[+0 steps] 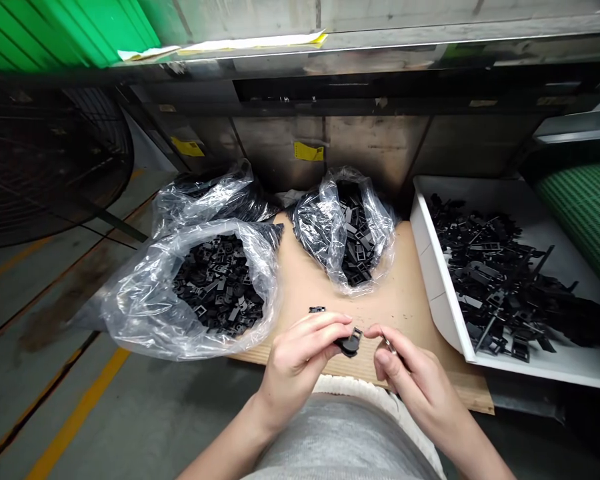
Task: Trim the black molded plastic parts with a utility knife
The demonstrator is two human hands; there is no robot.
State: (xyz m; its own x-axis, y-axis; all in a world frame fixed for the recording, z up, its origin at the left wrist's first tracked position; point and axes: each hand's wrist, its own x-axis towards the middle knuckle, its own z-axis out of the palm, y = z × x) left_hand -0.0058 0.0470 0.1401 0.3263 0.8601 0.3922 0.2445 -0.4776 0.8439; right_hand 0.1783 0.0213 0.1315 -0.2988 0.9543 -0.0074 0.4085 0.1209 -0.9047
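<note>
Between the thumb and fingers of my left hand (297, 353) is a small black plastic part (351, 344) with a rounded end and a rectangular opening. Just to its right, my right hand (417, 373) is closed on a thin, slim tool (389, 344); most of it is hidden in the fingers, so its kind does not show. The right index fingertip is close to the plastic part, with a small gap between them. Another little black part (317, 309) lies on the cardboard (307, 273) beyond my left hand.
Clear plastic bags of black parts stand at the left (130, 300), behind it (195, 200) and at the centre back (320, 227). A white tray (440, 280) of mixed black pieces is at right, beside a green belt (585, 207). A fan (55, 160) stands far left.
</note>
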